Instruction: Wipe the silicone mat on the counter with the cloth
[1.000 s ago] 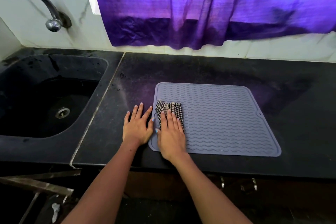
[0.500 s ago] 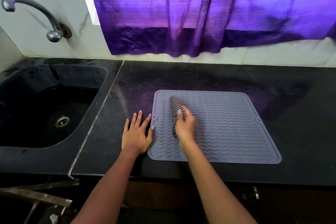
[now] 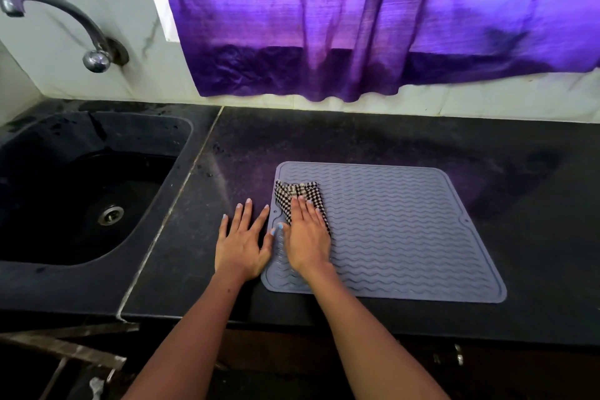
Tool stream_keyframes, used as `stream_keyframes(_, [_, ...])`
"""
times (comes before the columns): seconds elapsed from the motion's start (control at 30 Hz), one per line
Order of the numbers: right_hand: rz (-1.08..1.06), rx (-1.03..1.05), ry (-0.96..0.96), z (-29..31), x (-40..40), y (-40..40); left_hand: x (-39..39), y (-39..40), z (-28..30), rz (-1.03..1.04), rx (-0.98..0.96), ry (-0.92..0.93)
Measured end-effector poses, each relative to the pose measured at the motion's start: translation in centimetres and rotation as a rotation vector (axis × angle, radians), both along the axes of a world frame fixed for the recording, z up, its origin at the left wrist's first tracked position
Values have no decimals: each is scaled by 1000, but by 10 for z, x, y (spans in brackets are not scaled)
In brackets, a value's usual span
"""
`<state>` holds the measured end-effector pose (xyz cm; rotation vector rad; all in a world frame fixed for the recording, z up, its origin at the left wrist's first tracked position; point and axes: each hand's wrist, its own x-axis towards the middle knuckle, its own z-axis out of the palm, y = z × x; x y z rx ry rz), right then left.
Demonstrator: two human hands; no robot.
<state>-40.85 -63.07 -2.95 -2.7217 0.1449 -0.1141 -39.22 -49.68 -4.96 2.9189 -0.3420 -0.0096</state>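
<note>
Her right hand (image 3: 306, 237) presses the checked cloth (image 3: 298, 198) flat on the grey ribbed silicone mat (image 3: 389, 230); left hand (image 3: 242, 242) lies spread beside it; the mat may slide, barely pinned.

Both forearms are showing bare from the bottom edge of the view up to the wrists, with no sleeve reaching into sight. The left hand (image 3: 242, 245) and the right hand (image 3: 306, 237) are wearing pale blue polish on short, rounded nails. The fingers are looking slim and long.
</note>
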Motion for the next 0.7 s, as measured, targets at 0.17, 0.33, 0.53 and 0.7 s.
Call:
stream_keyframes(0.17, [14,165,13,12,4,-8,0,1,-1,-6,-43,-11])
stream_keyframes(0.33, [-427,989,-111,45,17,-21,-1,2,-1,-3,-56,-14])
stream_keyframes(0.53, [-100,372,-170,38,33,-12,-1,1,-1,4,-43,-15])
stream_keyframes(0.7, [-38,200,20,18,36,-3,0,2,-2,10,-36,-35])
